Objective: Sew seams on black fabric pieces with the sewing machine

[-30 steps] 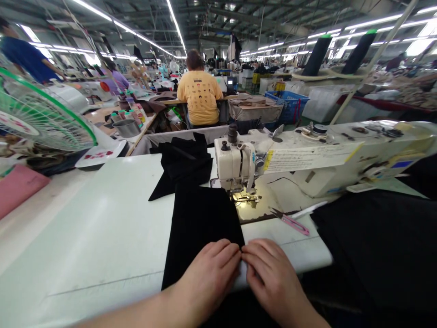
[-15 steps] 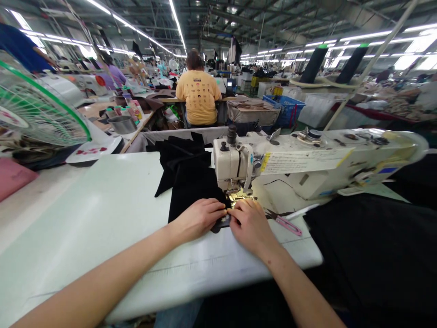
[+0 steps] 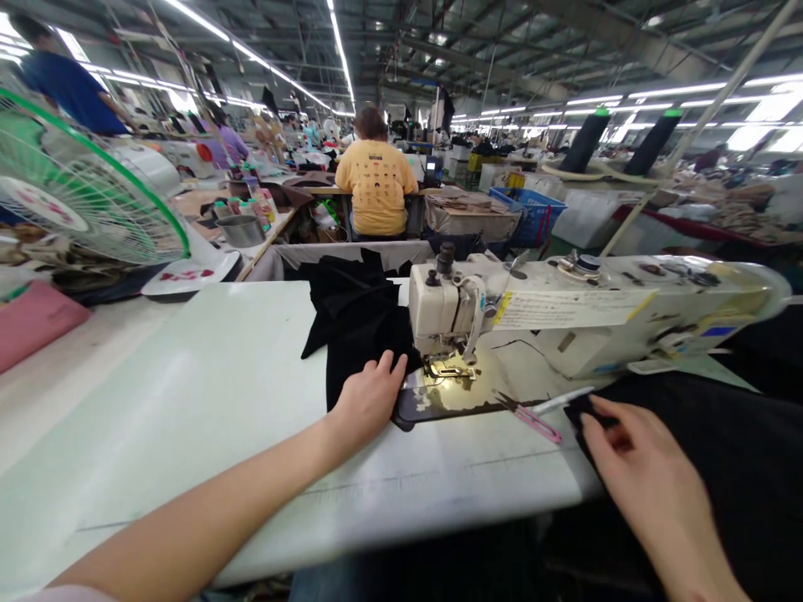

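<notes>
Just left of the sewing machine's needle area, my left hand lies on a piece of black fabric, fingers stretched out over its edge. The white sewing machine stands over a worn metal bed plate, which shows bare and lit under the needle. Off to the right, my right hand pinches the corner of a pile of black cloth between thumb and fingers. Pink-handled thread snips lie open-bladed between the machine bed and that hand.
A green-rimmed fan stands at the left, near a metal pot and small bottles. Pink cloth lies at the far left edge. Thread cones rise behind the machine. A person in a yellow shirt sits ahead.
My right hand has left the needle area and moved right to the black cloth pile, taking its corner. My left hand has stayed on the fabric beside the machine. The view has shifted slightly.
</notes>
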`<action>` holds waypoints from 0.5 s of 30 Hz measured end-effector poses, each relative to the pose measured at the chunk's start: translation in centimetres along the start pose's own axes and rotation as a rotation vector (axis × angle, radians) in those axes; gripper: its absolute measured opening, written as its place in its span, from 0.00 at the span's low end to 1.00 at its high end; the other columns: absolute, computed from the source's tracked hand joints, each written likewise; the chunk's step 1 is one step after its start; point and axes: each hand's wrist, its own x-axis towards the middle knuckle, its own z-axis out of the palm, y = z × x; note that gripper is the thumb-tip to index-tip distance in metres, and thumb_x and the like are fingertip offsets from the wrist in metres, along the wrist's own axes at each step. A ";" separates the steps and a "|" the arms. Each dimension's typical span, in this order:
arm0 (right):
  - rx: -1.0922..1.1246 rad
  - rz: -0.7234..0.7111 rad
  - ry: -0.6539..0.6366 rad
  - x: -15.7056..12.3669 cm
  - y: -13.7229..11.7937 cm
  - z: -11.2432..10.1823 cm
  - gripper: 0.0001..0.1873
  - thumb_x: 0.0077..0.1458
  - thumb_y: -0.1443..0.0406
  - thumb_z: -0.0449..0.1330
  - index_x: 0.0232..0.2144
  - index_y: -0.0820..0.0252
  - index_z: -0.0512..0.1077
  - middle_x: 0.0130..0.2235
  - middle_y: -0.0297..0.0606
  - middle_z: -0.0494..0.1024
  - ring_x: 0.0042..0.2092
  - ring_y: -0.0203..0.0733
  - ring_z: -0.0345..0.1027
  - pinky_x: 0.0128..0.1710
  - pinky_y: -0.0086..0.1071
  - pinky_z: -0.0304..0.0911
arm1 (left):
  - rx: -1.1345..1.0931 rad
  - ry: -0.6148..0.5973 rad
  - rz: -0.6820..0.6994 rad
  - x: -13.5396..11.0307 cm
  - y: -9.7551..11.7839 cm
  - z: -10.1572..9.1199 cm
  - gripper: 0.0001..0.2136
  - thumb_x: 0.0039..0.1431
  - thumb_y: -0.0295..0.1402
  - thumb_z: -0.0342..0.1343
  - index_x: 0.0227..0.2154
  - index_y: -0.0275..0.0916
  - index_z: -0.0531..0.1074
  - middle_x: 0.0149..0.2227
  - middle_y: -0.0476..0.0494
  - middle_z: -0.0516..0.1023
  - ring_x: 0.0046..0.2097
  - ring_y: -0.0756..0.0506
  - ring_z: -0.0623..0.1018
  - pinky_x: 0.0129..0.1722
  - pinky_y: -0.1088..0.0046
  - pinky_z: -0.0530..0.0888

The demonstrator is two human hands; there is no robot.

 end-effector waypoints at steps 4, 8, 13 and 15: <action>-0.226 0.196 -0.165 0.6 6.2 -2.7 0.25 0.45 0.46 0.53 0.35 0.58 0.73 0.38 0.51 0.77 0.34 0.55 0.73 0.40 0.49 0.67 | -0.034 -0.063 -0.147 3.4 -3.3 0.0 0.25 0.64 0.22 0.44 0.64 0.41 0.64 0.55 0.30 0.71 0.40 0.40 0.81 0.35 0.65 0.77; -0.222 0.304 -0.303 1.1 6.7 -2.8 0.14 0.41 0.50 0.54 0.24 0.52 0.69 0.26 0.41 0.74 0.28 0.52 0.70 0.31 0.43 0.62 | -0.022 -0.039 -0.262 8.3 -8.4 -0.4 0.21 0.67 0.25 0.41 0.59 0.35 0.68 0.58 0.27 0.69 0.53 0.31 0.76 0.45 0.56 0.77; 0.024 0.364 -0.265 1.9 5.6 -3.0 0.07 0.39 0.56 0.59 0.19 0.52 0.70 0.20 0.33 0.71 0.24 0.44 0.64 0.27 0.36 0.54 | -0.014 -0.006 -0.263 9.1 -9.3 -2.3 0.19 0.67 0.25 0.44 0.57 0.27 0.67 0.68 0.24 0.58 0.59 0.28 0.71 0.50 0.54 0.74; 0.105 0.413 -0.207 2.0 6.2 -3.9 0.10 0.40 0.55 0.59 0.23 0.54 0.73 0.22 0.33 0.74 0.27 0.44 0.67 0.29 0.35 0.58 | -0.012 0.022 -0.191 7.2 -8.0 -3.2 0.17 0.68 0.25 0.41 0.53 0.27 0.70 0.65 0.27 0.64 0.57 0.29 0.73 0.49 0.55 0.74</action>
